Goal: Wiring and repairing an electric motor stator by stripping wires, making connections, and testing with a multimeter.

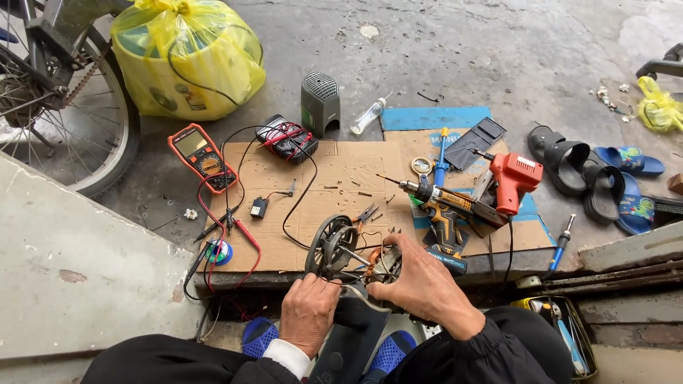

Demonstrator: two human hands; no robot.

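A fan motor (359,262) with copper windings is gripped at the near edge of the cardboard sheet (334,186) — the left hand (307,311) closed on its lower side, the right hand (425,286) clamped over its top — beside a cordless drill (445,206).

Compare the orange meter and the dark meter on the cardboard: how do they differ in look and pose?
The orange meter has a bright orange case, while the dark meter is black. The orange meter shows a pale screen above a round dial; the dark meter's face is mostly hidden under red and black wires. The orange meter lies at the cardboard's left edge; the dark meter lies at its back edge. Both lie flat with wires attached.
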